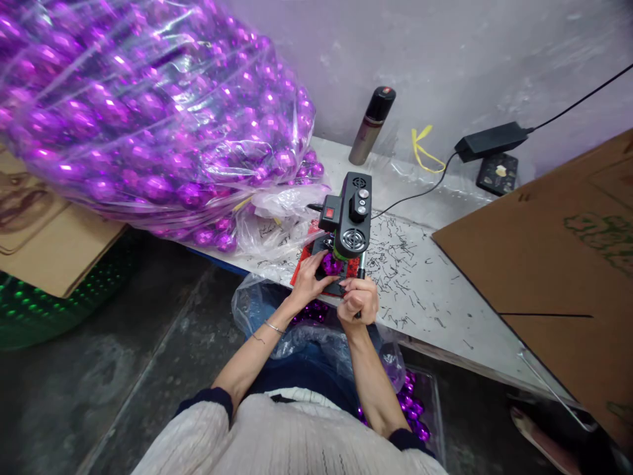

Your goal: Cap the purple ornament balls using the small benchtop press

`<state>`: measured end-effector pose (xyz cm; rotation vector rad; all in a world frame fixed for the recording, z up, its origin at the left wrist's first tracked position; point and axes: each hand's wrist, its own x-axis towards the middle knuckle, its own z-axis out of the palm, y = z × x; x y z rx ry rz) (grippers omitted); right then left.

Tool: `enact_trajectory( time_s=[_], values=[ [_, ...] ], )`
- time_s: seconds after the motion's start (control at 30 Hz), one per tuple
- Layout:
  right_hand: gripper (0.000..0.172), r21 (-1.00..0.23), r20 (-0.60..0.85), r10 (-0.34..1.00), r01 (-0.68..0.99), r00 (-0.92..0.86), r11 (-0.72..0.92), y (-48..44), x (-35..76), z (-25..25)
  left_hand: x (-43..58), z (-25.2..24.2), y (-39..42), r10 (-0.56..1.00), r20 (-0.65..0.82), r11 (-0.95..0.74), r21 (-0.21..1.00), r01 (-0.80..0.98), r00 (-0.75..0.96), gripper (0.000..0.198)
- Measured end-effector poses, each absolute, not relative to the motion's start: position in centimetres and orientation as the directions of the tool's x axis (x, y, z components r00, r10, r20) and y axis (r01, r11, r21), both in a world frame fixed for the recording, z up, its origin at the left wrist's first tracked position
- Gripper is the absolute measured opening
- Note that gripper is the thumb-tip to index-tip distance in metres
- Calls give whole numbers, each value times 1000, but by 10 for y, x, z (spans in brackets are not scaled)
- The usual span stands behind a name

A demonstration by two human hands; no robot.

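Note:
A small black bench drill press (354, 214) with a red switch and round vents stands at the table's front edge on a red base. My left hand (309, 280) curls its thumb and fingers around a shiny purple ball (331, 264) below the drill head. The ball's upper part is hidden by the machine. To the right, my right hand (360, 300) is closed around the black-ended feed lever (362, 264). Purple balls and clear plastic film (301, 340) show on my lap beneath my hands.
A huge clear bag of purple balls (163, 125) fills the left. Dark shavings litter the white table (445, 297). Behind stand a spray can (372, 125), a yellow tie (420, 148) and a power adapter (492, 141). A cardboard box (548, 264) leans at right.

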<state>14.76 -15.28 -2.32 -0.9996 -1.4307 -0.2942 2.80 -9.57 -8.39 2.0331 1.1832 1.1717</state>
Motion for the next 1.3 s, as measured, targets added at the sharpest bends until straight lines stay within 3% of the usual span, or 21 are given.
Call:
enact_trajectory(
  time_s=[0.1, 0.33, 0.53, 0.67, 0.77, 0.87, 0.93, 1.03, 1.1, 1.17, 1.3],
  values=[
    [28, -375, 911, 382, 701, 156, 607, -152, 147, -25, 28, -84, -95, 871, 423, -491, 756, 432, 249, 67],
    [27, -519, 838, 465, 682, 286, 516, -156, 144, 27, 27, -80, -94, 867, 410, -497, 747, 442, 282, 68],
    [24, -505, 834, 503, 684, 228, 527, -159, 148, 48, 2, -76, -144, 716, 525, -697, 566, 440, 460, 62],
    [23, -488, 841, 504, 676, 197, 552, -163, 148, 32, -16, -94, -192, 659, 416, -741, 501, 448, 627, 53],
    [22, -484, 845, 500, 672, 191, 560, -164, 148, 25, -19, -103, -205, 659, 363, -734, 500, 459, 659, 55],
    [22, -476, 847, 499, 678, 182, 561, -163, 147, 25, -19, -91, -177, 739, 422, -669, 554, 496, 525, 44],
    [23, -470, 852, 489, 684, 187, 558, -163, 146, 27, -25, -75, -136, 840, 450, -537, 611, 581, 304, 31],
    [23, -459, 860, 474, 690, 188, 559, -162, 145, 30, -45, -49, -58, 890, 440, -403, 631, 662, 123, 41],
    [23, -456, 861, 475, 690, 181, 563, -162, 145, 30, -62, -37, -13, 937, 348, -213, 621, 754, -21, 42],
    [23, -456, 860, 479, 686, 176, 567, -162, 145, 28, -76, -32, 20, 953, 296, -140, 614, 777, -63, 43],
    [22, -473, 856, 478, 671, 196, 572, -162, 146, 23, -80, -31, 53, 976, 201, -181, 561, 808, 79, 34]
  ],
)
